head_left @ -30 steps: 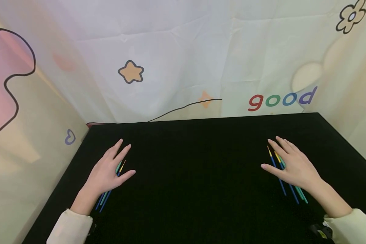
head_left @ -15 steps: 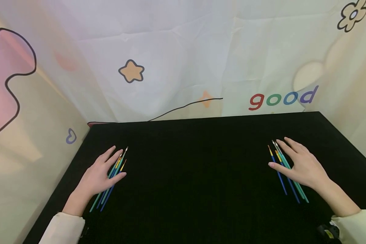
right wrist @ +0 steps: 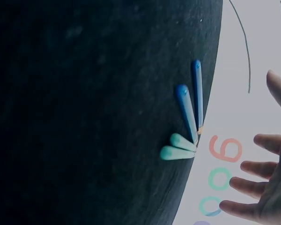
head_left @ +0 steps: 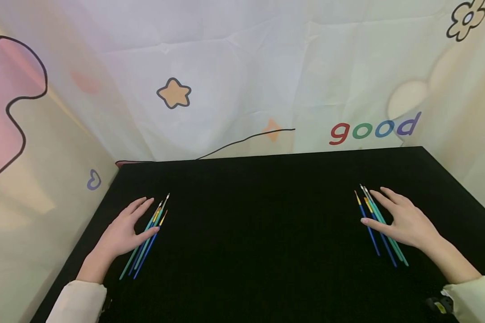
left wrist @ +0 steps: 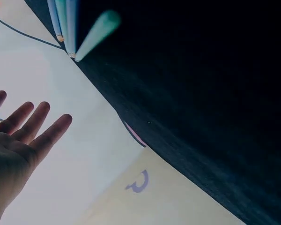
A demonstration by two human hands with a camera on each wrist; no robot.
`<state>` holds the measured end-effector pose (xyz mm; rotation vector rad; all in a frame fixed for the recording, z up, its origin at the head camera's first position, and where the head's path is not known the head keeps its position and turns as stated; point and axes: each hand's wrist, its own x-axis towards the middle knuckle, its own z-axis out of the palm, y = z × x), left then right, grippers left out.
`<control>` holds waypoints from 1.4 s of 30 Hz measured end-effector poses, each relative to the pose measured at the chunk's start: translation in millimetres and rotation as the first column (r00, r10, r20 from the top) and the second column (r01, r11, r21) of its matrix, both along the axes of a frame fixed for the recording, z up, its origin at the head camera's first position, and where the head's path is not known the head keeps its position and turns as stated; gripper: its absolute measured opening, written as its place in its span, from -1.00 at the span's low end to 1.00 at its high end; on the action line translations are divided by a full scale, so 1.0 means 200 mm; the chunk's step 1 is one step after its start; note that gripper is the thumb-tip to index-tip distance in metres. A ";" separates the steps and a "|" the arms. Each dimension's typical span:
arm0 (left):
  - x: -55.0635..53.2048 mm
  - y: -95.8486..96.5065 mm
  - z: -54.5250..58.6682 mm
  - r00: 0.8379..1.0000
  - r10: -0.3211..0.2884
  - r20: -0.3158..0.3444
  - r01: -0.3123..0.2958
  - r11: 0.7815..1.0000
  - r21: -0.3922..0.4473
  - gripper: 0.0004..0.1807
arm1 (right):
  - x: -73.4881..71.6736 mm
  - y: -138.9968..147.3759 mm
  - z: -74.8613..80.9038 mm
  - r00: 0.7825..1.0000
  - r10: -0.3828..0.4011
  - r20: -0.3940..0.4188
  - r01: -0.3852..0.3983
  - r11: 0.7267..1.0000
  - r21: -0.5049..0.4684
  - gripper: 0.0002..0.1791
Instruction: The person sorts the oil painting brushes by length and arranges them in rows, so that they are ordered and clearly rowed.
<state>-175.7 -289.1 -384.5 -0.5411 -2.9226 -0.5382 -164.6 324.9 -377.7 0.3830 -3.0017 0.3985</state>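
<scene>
In the head view, several thin paintbrushes, blue and green, lie in a slanted bunch at the left of the black table. My left hand hovers over their left side, fingers extended, its thumb crossing above the handles. A similar group of blue and green paintbrushes lies at the right. Above its right side is my right hand, spread and holding nothing, thumb over the handles. The left wrist view shows the left hand apart from the brushes. Likewise, the right hand is apart from its brushes.
A black cloth-like table surface spans between the two bunches. Behind and beside it hangs a pale printed curtain with a star, a flower and the word "good". A dark device sits at the right cuff.
My left hand has drawn left and slightly toward me, uncovering more of the left brushes. The right hand has shifted right and a little nearer. Both bunches stay where they were.
</scene>
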 end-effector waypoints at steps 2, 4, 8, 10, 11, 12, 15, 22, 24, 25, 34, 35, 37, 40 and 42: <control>0.00 -0.01 -0.01 1.000 0.006 0.010 -0.006 1.000 -0.002 -0.20 | 0.00 0.01 -0.01 1.000 -0.002 0.009 0.002 1.000 -0.004 -0.10; 0.00 -0.03 -0.01 1.000 0.013 0.023 -0.012 1.000 -0.005 -0.20 | -0.01 0.02 -0.01 1.000 -0.001 0.013 0.001 1.000 -0.006 -0.10; 0.00 -0.05 -0.03 0.999 0.016 0.043 -0.016 1.000 -0.003 -0.21 | -0.01 0.04 -0.02 1.000 0.007 0.019 -0.007 1.000 -0.012 -0.12; 0.00 -0.06 -0.03 0.998 0.015 0.056 -0.015 1.000 0.001 -0.22 | -0.01 0.05 -0.02 1.000 0.018 0.022 -0.017 1.000 -0.023 -0.15; 0.00 -0.07 -0.03 0.998 0.014 0.063 -0.014 1.000 0.002 -0.22 | -0.02 0.06 -0.02 0.999 0.026 0.024 -0.025 0.999 -0.034 -0.16; 0.00 -0.07 -0.03 0.997 0.013 0.070 -0.013 1.000 0.003 -0.22 | -0.02 0.07 -0.03 0.999 0.032 0.029 -0.031 0.998 -0.047 -0.18; -0.01 -0.09 -0.02 0.995 0.009 0.098 -0.010 1.000 0.010 -0.22 | -0.03 0.10 -0.03 0.997 0.057 0.061 -0.051 0.993 -0.102 -0.25; -0.03 -0.12 0.01 0.986 -0.023 0.164 0.016 0.999 0.042 -0.27 | -0.05 0.17 -0.03 0.985 0.085 0.152 -0.048 0.971 -0.233 -0.35; -0.03 -0.13 0.01 0.985 -0.031 0.172 0.022 0.998 0.056 -0.30 | -0.05 0.17 -0.03 0.980 0.086 0.179 -0.038 0.966 -0.256 -0.37; -0.04 -0.13 0.01 0.984 -0.038 0.176 0.027 0.997 0.066 -0.31 | -0.05 0.18 -0.03 0.978 0.088 0.189 -0.036 0.964 -0.262 -0.37; -0.08 -0.19 0.02 0.959 -0.070 0.276 0.034 0.991 0.133 -0.42 | -0.09 0.19 -0.02 0.950 0.130 0.285 -0.027 0.941 -0.338 -0.38; -0.09 -0.19 0.01 0.955 -0.072 0.286 0.034 0.990 0.135 -0.44 | -0.09 0.19 -0.02 0.946 0.134 0.296 -0.023 0.937 -0.349 -0.38; -0.10 -0.20 0.01 0.948 -0.071 0.311 0.030 0.990 0.136 -0.46 | -0.10 0.19 -0.02 0.937 0.144 0.319 -0.017 0.929 -0.370 -0.38; -0.11 -0.22 0.00 0.930 -0.074 0.360 0.019 0.988 0.154 -0.49 | -0.10 0.20 -0.04 0.925 0.147 0.351 0.006 0.916 -0.400 -0.39; -0.11 -0.22 -0.01 0.914 -0.084 0.396 0.014 0.984 0.177 -0.51 | -0.10 0.20 -0.05 0.909 0.168 0.382 0.025 0.892 -0.451 -0.41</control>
